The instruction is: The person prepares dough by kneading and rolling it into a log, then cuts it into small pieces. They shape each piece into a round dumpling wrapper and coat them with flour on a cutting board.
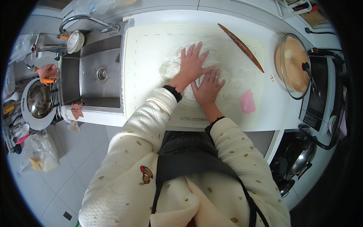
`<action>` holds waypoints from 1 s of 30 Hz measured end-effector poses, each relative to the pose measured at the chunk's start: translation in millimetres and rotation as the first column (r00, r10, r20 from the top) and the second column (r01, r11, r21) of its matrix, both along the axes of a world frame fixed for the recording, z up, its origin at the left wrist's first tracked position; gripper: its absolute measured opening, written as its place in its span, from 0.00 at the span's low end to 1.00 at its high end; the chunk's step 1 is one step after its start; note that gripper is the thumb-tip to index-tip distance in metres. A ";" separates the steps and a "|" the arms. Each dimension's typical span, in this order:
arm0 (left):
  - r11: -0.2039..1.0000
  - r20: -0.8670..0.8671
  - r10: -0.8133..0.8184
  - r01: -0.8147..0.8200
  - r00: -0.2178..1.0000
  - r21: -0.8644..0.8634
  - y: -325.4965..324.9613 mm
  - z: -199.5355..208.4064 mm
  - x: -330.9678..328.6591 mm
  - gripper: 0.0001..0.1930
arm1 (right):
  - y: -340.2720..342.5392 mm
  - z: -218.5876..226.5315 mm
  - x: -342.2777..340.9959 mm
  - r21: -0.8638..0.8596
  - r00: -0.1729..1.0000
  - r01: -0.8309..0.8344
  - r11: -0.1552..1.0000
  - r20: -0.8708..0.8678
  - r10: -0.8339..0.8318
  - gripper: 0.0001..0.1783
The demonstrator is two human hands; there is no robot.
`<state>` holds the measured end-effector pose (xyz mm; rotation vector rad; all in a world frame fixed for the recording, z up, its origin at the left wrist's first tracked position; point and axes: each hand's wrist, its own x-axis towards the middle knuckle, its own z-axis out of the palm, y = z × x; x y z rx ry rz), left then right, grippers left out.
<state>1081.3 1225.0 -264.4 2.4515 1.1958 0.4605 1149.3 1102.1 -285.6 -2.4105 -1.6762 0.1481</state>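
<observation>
A pale pastry mat (143,75) dusted with white flour (172,68) covers the counter in front of me. My left hand (193,63) lies on it with fingers spread, pointing away from me. Just below and to the right, my right hand (208,89) also rests flat, its fingers apart and whitened with flour. The two hands nearly meet at the left thumb and right fingertips. Neither one grips anything. Beyond them to the right, a tapered wooden rolling pin (242,47) lies at a slant. A pink dough scraper (247,101) sits right of my right hand.
On the right stands an orange-toned bowl (279,63) under a glass lid (297,68) with a black knob, beside a dark-fronted appliance (317,90). To the left are a steel sink (89,89) and a curved faucet (85,17). Pans (302,160) sit below right.
</observation>
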 end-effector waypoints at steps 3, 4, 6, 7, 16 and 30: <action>0.992 -0.079 -0.097 0.103 0.992 0.069 9.0 -6.7 -26.9 0.30 | 1.6 -1.4 7.0 0.108 0.993 -0.112 0.988 -0.031 0.116 0.51; 0.990 -0.087 -0.127 0.133 0.988 0.056 12.6 -7.7 -39.4 0.29 | -2.3 0.0 11.8 0.142 0.985 -0.161 0.977 -0.045 0.169 0.50; 0.985 -0.127 -0.147 0.157 0.981 0.074 14.6 -1.9 -64.7 0.27 | 0.8 6.7 39.0 0.131 0.941 -0.337 0.932 0.047 0.334 0.48; 0.983 -0.123 -0.155 0.165 0.980 0.083 16.8 0.6 -75.5 0.27 | 5.1 6.7 58.0 0.118 0.906 -0.422 0.899 0.100 0.412 0.47; 0.987 0.029 -0.049 0.044 0.998 0.155 -10.7 32.4 -68.5 0.27 | -34.9 34.5 73.3 0.111 0.999 0.045 0.993 -0.001 -0.045 0.50; 0.966 0.128 -0.245 0.253 0.961 -0.047 -89.8 19.9 -22.2 0.24 | -9.8 16.9 99.4 0.309 0.996 0.052 0.950 -0.088 -0.026 0.40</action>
